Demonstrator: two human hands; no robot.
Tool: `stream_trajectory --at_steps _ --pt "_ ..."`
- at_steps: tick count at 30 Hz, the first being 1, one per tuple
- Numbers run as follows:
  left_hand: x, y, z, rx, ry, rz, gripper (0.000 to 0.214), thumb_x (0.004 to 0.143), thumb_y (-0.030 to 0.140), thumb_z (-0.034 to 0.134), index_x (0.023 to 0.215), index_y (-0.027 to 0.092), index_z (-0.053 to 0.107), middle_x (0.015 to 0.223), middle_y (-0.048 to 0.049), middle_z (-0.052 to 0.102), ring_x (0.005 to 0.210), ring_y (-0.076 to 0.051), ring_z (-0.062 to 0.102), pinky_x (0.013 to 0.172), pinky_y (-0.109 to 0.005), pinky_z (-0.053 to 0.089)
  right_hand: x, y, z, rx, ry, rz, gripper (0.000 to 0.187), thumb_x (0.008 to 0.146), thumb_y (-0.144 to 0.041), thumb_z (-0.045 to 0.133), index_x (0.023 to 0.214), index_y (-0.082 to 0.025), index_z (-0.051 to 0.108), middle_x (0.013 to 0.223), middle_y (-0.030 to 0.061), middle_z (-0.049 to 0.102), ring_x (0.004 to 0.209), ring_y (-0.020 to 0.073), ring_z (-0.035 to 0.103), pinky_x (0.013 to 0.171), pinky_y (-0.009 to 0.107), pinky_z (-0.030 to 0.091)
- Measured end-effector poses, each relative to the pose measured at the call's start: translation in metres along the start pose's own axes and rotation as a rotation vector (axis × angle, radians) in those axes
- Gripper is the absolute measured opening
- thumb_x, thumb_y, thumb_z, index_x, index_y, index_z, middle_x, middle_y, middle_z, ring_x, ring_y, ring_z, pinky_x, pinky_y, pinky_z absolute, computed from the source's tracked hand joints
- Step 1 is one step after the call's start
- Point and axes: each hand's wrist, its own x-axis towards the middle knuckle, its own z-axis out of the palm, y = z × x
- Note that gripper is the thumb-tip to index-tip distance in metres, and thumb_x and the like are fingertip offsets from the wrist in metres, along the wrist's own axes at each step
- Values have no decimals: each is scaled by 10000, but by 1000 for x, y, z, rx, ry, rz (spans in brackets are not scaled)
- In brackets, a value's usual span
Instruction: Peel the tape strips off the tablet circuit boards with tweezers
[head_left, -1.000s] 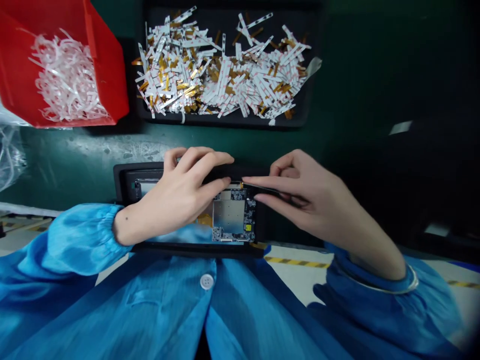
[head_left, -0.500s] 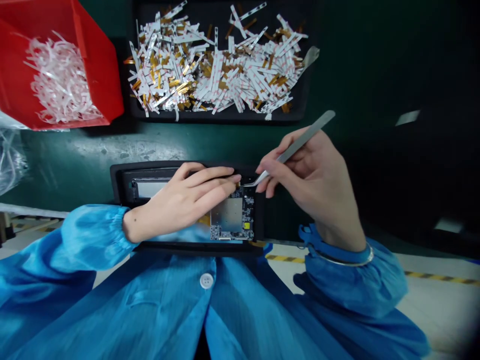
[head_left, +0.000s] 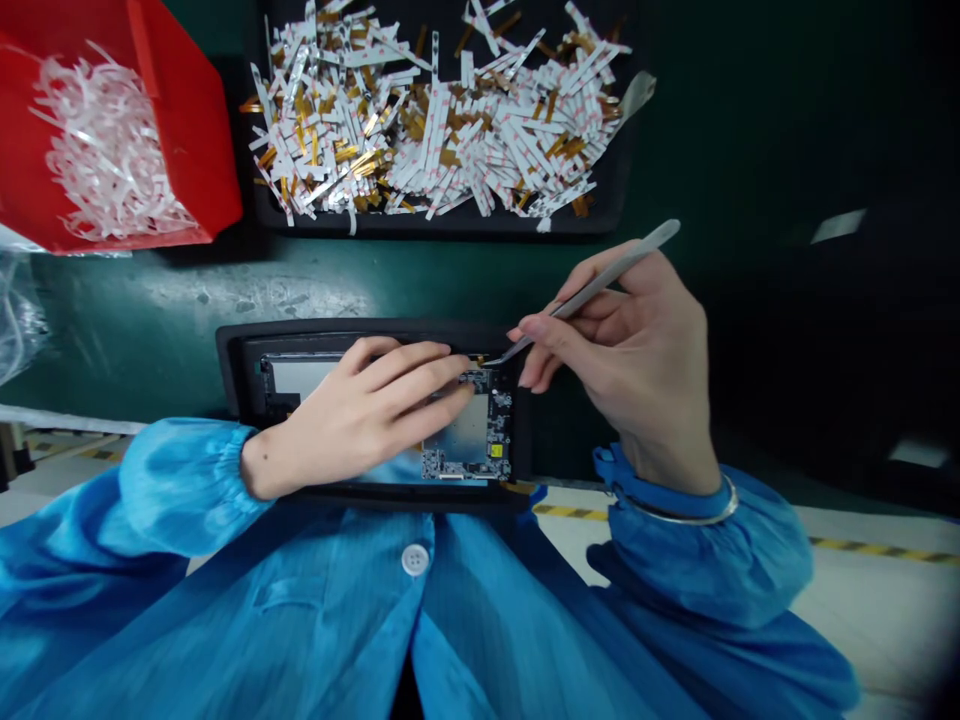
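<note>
At the far left, a crumpled clear plastic bag (head_left: 19, 320) lies on the dark green tabletop (head_left: 405, 280), partly below a red plastic bin (head_left: 210, 140) that holds a tangle of curly white plastic strips (head_left: 112, 150). Next comes a shallow black rectangular tray (head_left: 480, 223), heaped with short flat strips (head_left: 465, 135) in white and shiny amber, lying at all angles.

Nearer the person, a black rounded-corner holder (head_left: 231, 400) sits at the table's edge, its long axis running left to right. Inside it, along the same axis, lies an open flat device (head_left: 296, 375) with a pale metallic panel.

The left hand (head_left: 367, 405) rests palm down across the device, fingers extended and slightly parted, pointing right; no grasped thing shows. Its fingertips reach the upper part of a black circuit board (head_left: 495, 420) with a square silver shield (head_left: 457, 430) and a small yellow square (head_left: 496, 451), at the device's right end.

Silver metal tweezers (head_left: 615, 268) slant from upper right to lower left, their bent tip at the board's top edge, beside a small amber piece (head_left: 481, 360). The right hand (head_left: 637, 340) pinches them between thumb and curled fingers, above a blue wrist strap (head_left: 660, 490).
</note>
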Motion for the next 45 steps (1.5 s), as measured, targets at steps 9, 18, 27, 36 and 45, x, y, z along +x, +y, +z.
stream_trajectory --at_steps 9,18,27,36,45 --pt "-1 8 -2 107 -26 -15 357 1016 147 431 1356 136 539 1263 -38 692 1197 -233 610 918 -373 425 -2 4 -2 -160 -9 -86 278 837 -378 744 947 -266 514 690 -54 639 503 131 650 434 262 531" --pt "-4 14 -3 98 -37 -46 359 993 122 481 1345 126 551 1316 -69 663 1247 -246 603 931 -381 439 -3 -2 3 -81 25 -47 373 790 -407 786 857 -264 448 661 -61 639 475 142 646 415 275 544" --pt "-5 15 -1 129 -34 -72 364 1003 130 471 1363 122 529 1318 -44 663 1248 -230 591 938 -369 411 -6 -6 4 -148 35 -65 380 776 -395 801 864 -260 456 684 -48 649 506 145 650 480 295 555" --pt "-2 9 0 173 -61 -26 367 1030 155 408 1386 177 494 1291 7 676 1241 -210 580 961 -379 405 -5 1 2 -194 13 -119 298 833 -390 746 906 -258 488 691 -54 617 533 125 637 502 284 524" --pt "-5 -12 -3 114 -85 55 384 1052 231 407 1433 261 432 1427 14 580 1270 -211 544 966 -391 375 -36 4 -3 70 325 -397 113 909 -223 648 828 -214 569 667 -63 558 560 108 652 497 248 553"
